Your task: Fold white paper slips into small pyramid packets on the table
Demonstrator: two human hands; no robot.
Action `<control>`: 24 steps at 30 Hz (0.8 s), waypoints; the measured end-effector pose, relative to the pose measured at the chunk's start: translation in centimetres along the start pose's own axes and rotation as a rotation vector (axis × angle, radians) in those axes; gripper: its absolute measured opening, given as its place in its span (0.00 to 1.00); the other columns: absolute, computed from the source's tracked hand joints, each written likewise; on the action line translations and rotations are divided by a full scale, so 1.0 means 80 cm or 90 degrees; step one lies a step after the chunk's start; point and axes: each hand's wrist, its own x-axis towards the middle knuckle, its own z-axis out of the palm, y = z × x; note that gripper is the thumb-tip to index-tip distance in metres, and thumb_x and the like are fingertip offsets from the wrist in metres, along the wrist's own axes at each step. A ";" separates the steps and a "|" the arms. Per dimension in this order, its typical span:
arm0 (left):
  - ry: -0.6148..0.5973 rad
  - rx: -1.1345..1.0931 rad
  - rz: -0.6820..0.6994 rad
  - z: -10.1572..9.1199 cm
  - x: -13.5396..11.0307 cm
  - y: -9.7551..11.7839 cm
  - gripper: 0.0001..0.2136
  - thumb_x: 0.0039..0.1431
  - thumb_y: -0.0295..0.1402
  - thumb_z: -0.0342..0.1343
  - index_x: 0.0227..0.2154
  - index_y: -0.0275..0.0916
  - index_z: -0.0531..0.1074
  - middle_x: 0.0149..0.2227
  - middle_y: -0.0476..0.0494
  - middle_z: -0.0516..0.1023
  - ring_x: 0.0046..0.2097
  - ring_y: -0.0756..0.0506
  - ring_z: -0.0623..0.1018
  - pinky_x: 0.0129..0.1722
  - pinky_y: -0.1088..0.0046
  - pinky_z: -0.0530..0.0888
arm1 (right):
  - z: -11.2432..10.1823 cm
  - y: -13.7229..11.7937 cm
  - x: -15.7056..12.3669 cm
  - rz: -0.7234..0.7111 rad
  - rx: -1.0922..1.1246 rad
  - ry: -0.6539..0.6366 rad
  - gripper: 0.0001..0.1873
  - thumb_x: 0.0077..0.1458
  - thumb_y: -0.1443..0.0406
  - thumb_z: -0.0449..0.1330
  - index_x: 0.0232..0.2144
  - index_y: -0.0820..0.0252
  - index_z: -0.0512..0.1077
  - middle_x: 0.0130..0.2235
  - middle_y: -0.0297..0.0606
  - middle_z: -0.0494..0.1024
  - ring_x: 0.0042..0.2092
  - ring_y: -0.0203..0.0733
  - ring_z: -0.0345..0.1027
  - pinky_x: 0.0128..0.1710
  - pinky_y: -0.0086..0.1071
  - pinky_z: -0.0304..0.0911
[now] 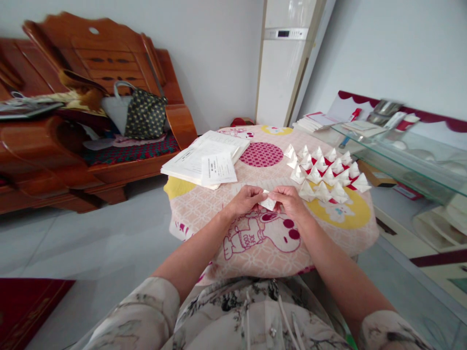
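My left hand (247, 199) and my right hand (290, 200) meet over a small table, both pinching one small folded white paper piece (269, 202) between their fingertips. The table wears a pink cartoon-print cloth (204, 209). To the right of my hands lie several folded white-and-red paper shapes (326, 174) in rows. A stack of printed white paper sheets (207, 160) lies at the table's far left.
A carved wooden bench (73, 121) with a dotted handbag (144, 114) stands at left. A tall white air-conditioner unit (282, 63) is behind the table. A glass shelf (408, 155) with papers and containers runs along the right. A red mat (25, 306) lies on the floor.
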 end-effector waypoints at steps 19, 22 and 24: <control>0.122 0.021 0.011 -0.006 0.001 0.004 0.13 0.56 0.40 0.61 0.27 0.34 0.72 0.16 0.54 0.68 0.17 0.57 0.63 0.18 0.80 0.58 | 0.001 0.008 0.003 -0.056 -0.083 0.031 0.21 0.49 0.50 0.66 0.18 0.59 0.71 0.15 0.33 0.71 0.16 0.33 0.61 0.15 0.25 0.53; 0.127 -0.014 0.004 -0.006 0.003 0.001 0.11 0.58 0.38 0.60 0.29 0.34 0.71 0.19 0.50 0.74 0.18 0.54 0.70 0.20 0.80 0.65 | -0.001 0.010 0.006 -0.120 -0.117 0.080 0.20 0.49 0.50 0.66 0.19 0.59 0.72 0.16 0.32 0.71 0.17 0.32 0.59 0.16 0.26 0.51; 0.131 -0.028 0.002 -0.006 0.004 0.000 0.09 0.58 0.35 0.60 0.31 0.34 0.70 0.19 0.50 0.75 0.19 0.53 0.72 0.21 0.79 0.67 | -0.002 0.010 0.007 -0.155 -0.149 0.099 0.19 0.49 0.51 0.67 0.19 0.59 0.73 0.16 0.31 0.70 0.17 0.32 0.58 0.16 0.27 0.51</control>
